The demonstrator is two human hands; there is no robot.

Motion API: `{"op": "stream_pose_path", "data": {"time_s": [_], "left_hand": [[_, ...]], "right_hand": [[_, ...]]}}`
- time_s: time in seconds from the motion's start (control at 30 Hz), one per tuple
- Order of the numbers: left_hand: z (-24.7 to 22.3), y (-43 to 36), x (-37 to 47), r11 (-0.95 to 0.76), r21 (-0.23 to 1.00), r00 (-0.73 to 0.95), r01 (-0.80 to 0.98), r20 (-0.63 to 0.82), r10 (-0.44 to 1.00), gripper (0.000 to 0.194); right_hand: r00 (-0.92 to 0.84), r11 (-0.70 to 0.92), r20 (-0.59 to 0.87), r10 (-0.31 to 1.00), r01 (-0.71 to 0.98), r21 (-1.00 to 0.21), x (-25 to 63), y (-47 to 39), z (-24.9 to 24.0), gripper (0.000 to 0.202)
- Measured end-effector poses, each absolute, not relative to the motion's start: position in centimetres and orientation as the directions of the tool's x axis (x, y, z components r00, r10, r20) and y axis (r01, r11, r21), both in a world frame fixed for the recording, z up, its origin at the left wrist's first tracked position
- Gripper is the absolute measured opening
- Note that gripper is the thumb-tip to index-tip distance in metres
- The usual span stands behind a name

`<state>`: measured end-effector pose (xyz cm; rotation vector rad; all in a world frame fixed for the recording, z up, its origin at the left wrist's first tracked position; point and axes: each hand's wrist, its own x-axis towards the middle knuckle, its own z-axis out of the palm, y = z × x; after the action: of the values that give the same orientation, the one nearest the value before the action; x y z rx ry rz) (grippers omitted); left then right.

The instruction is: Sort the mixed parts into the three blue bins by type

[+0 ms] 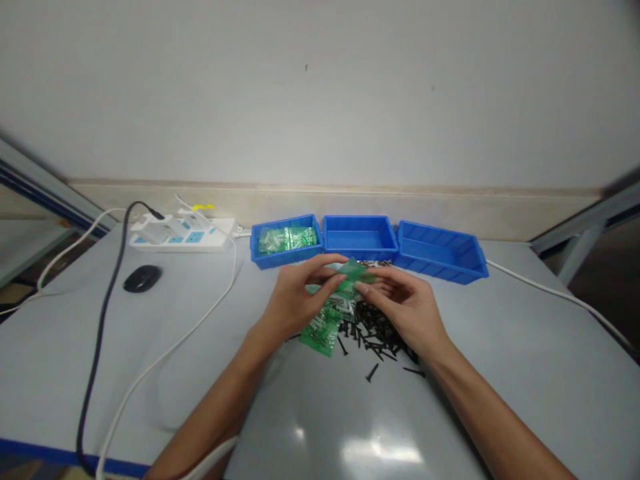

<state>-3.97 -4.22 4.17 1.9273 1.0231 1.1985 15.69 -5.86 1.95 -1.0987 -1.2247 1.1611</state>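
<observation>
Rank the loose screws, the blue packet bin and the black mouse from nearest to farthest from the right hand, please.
1. Loose screws, beside the right hand.
2. Blue packet bin, further back, left.
3. Black mouse, far left.

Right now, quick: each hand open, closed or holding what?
Left hand: closed, pinching the left side of a small green plastic packet.
Right hand: closed, pinching the same packet's right side.

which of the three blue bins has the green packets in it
The left-hand blue bin, nearest the white power strip. It holds green packets; the middle and right-hand bins show bare blue floors.
</observation>
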Motion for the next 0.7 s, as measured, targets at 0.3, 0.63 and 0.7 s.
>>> {"op": "stream_pose_path", "data": {"time_s": [0.3,0.63,0.7], "left_hand": [[4.5,-3.0,-6.7,-0.678,0.501,0.171,0.538,0.723,0.669,0.012],[3.1,-1.6,-10.6,-0.313,0.161,0.178,0.936,0.550,0.816,0.036],[3.5,-1.8,-10.2,-0.395,0.168,0.227,0.903,0.594,0.771,0.033]], "right_hand": [[0.007,0.041,0.040,0.999,-0.156,-0.987,15.4,-5.9,2.6,0.034],[0.027,0.091,0.088,0.996,-0.116,-0.989,15.9,-5.7,2.4,0.025],[0.028,0.088,0.085,0.996,-0.110,-0.990,15.9,-5.7,2.4,0.025]]}}
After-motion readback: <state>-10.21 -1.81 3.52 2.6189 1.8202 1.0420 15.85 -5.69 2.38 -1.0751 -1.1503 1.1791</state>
